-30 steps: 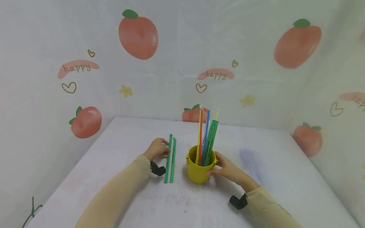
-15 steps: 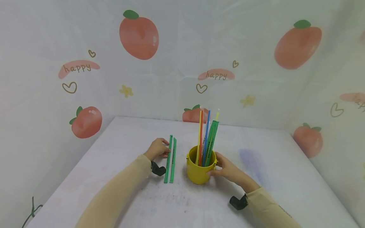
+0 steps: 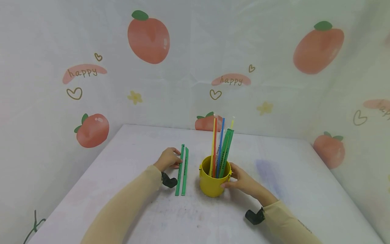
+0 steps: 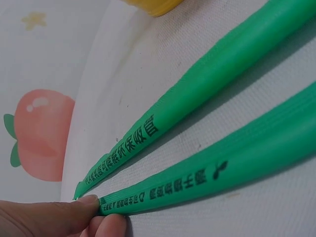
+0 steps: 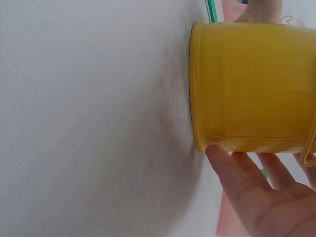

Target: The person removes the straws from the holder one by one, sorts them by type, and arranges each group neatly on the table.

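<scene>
Two green wrapped straws lie side by side on the table. My left hand (image 3: 168, 159) pinches the left straw (image 3: 179, 179) between thumb and fingers; the left wrist view shows the thumb (image 4: 89, 206) on that straw's (image 4: 182, 182) far part. Its neighbour, the right straw (image 3: 185, 173), lies a narrow gap away, untouched. A small yellow bucket (image 3: 211, 187) stands upright to their right, holding several straws: green wrapped ones (image 3: 225, 149), plus yellow, red and blue (image 3: 220, 145) ones. My right hand (image 3: 243, 180) holds the bucket's right side, thumb in front, other fingers partly hidden behind.
The white table (image 3: 189, 223) carries faint stains and a bluish smudge (image 3: 269, 174) right of the bucket. A white curtain (image 3: 189, 51) with printed fruit rises behind it. Black wrist cameras (image 3: 255, 216) sit on both wrists. A green cord (image 3: 35, 223) hangs at the far left.
Almost nothing differs. The top end of the left straw has dropped very slightly; both hands and the bucket stay in place.
</scene>
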Demonstrator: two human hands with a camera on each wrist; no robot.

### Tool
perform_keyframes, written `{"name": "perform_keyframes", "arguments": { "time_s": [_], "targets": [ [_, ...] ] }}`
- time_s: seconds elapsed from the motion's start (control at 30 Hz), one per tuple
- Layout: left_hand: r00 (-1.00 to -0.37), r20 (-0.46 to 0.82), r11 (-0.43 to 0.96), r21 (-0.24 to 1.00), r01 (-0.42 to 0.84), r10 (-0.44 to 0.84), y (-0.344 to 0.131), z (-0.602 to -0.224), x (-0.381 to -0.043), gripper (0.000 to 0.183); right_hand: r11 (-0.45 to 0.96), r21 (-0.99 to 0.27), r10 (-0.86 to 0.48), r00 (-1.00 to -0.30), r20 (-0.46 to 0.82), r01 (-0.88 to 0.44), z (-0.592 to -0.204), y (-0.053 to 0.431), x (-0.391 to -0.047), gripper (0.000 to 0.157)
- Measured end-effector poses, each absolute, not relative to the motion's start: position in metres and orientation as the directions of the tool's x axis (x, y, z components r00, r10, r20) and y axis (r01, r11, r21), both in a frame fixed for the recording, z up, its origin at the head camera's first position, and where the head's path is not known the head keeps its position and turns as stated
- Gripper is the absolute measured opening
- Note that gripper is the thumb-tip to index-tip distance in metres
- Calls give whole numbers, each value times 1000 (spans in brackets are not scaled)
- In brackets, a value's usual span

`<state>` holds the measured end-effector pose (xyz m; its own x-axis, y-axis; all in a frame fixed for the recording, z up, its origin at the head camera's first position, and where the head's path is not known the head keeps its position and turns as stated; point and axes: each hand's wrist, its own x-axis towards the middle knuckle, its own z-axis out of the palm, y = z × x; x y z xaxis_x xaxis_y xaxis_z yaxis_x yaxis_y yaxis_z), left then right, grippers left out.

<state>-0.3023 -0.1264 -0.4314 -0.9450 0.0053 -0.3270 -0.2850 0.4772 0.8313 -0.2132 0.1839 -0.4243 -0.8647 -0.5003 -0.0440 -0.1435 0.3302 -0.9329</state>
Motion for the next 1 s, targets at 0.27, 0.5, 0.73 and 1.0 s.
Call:
{"name": "perform_keyframes", "arguments": {
  "time_s": [0.27,0.5,0.73,1.0],
  "targets": [
    [-945,-328,471,833,-289,1,-127,-432,-302,40,328,-934,-504,-862,-46,-142,-425,184,-213,80],
    [-942,-335,460,837,-297,0,-129,-433,-302,40,335,-932,-501,-864,-53,-137,-426,184,-214,81],
    [-940,-338,445,849,-286,42,-134,-429,-301,40,346,-925,-503,-863,-44,-155,-428,185,-216,81],
    [-954,-300,423,868,-259,32,-133,-409,-301,37,354,-925,-491,-869,-59,-137,-427,186,-215,81]
  ]
}}
